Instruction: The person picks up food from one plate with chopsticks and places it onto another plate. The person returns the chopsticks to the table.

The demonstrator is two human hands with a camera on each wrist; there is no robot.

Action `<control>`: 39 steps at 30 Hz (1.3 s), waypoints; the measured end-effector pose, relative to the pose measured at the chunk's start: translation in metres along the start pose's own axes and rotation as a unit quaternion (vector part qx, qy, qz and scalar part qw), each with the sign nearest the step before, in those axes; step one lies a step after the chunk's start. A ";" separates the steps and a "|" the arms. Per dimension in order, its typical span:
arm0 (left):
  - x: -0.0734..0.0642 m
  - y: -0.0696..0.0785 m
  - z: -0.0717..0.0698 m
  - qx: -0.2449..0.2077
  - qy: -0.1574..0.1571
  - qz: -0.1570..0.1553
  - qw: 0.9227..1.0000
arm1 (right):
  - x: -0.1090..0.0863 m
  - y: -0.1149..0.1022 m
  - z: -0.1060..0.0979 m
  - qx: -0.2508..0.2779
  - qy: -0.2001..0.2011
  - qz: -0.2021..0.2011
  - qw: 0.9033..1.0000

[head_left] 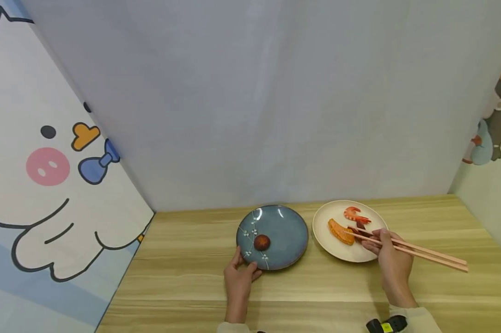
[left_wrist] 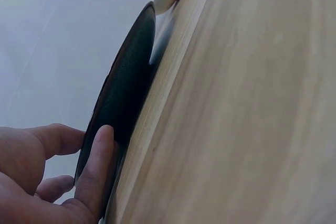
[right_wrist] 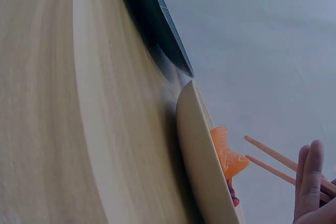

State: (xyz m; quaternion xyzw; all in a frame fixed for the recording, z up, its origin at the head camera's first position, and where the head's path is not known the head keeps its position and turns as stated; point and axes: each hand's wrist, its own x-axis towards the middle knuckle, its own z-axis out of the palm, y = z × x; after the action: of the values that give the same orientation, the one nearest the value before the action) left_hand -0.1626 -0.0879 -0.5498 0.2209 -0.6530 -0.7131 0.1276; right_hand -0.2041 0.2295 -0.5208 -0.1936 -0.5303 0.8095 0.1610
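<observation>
My left hand [head_left: 239, 280] grips the near-left rim of a blue plate [head_left: 285, 240] with white blossom sprigs. In the left wrist view, fingers [left_wrist: 100, 163] lie against the plate's dark outer side. A round brown piece of food [head_left: 262, 242] sits on this plate. My right hand [head_left: 394, 263] holds a pair of light wooden chopsticks [head_left: 431, 255] over a cream plate [head_left: 329, 210]. On that plate lie an orange, ridged piece of food [head_left: 339, 231], a red-and-white shrimp [head_left: 356, 215] and a dark reddish piece [head_left: 360, 225], partly hidden. The chopstick tips overlap the orange and dark pieces in the head view.
Both plates stand side by side, close together, on a wood-grain table [head_left: 184, 268]. A pale grey wall covering [head_left: 275, 101] rises behind the table. Cartoon-printed panels flank it on the left [head_left: 67, 208] and right [head_left: 489, 185].
</observation>
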 end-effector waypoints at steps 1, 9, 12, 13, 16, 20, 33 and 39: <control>0.000 0.000 0.000 0.000 0.000 0.000 1.000 | -0.001 -0.001 0.001 0.005 -0.005 -0.002 1.000; 0.000 0.000 -0.002 0.007 -0.004 0.002 1.000 | -0.011 -0.007 0.009 0.027 -0.031 -0.022 0.999; 0.001 0.000 -0.001 0.010 -0.003 0.001 1.000 | -0.014 -0.008 0.012 0.024 -0.038 -0.027 0.999; 0.002 0.000 -0.001 0.011 -0.003 0.001 1.000 | -0.015 -0.008 0.014 0.022 -0.041 -0.029 0.999; 0.002 0.001 -0.001 0.008 -0.004 0.001 1.000 | -0.018 -0.007 0.017 0.023 -0.047 -0.029 0.998; 0.000 0.001 -0.001 0.002 -0.006 0.003 1.000 | -0.022 -0.006 0.021 0.024 -0.057 -0.025 0.998; 0.001 -0.001 -0.002 0.007 -0.008 0.003 1.000 | -0.033 0.002 0.035 0.006 -0.081 -0.027 0.996; -0.001 0.002 -0.002 0.001 -0.006 0.001 1.000 | -0.036 0.006 0.040 0.007 -0.087 -0.021 0.996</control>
State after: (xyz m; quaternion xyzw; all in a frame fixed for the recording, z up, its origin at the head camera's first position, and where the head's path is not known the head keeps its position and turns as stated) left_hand -0.1610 -0.0891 -0.5481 0.2161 -0.6547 -0.7135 0.1247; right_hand -0.1921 0.1787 -0.5063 -0.1100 -0.5404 0.8236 0.1326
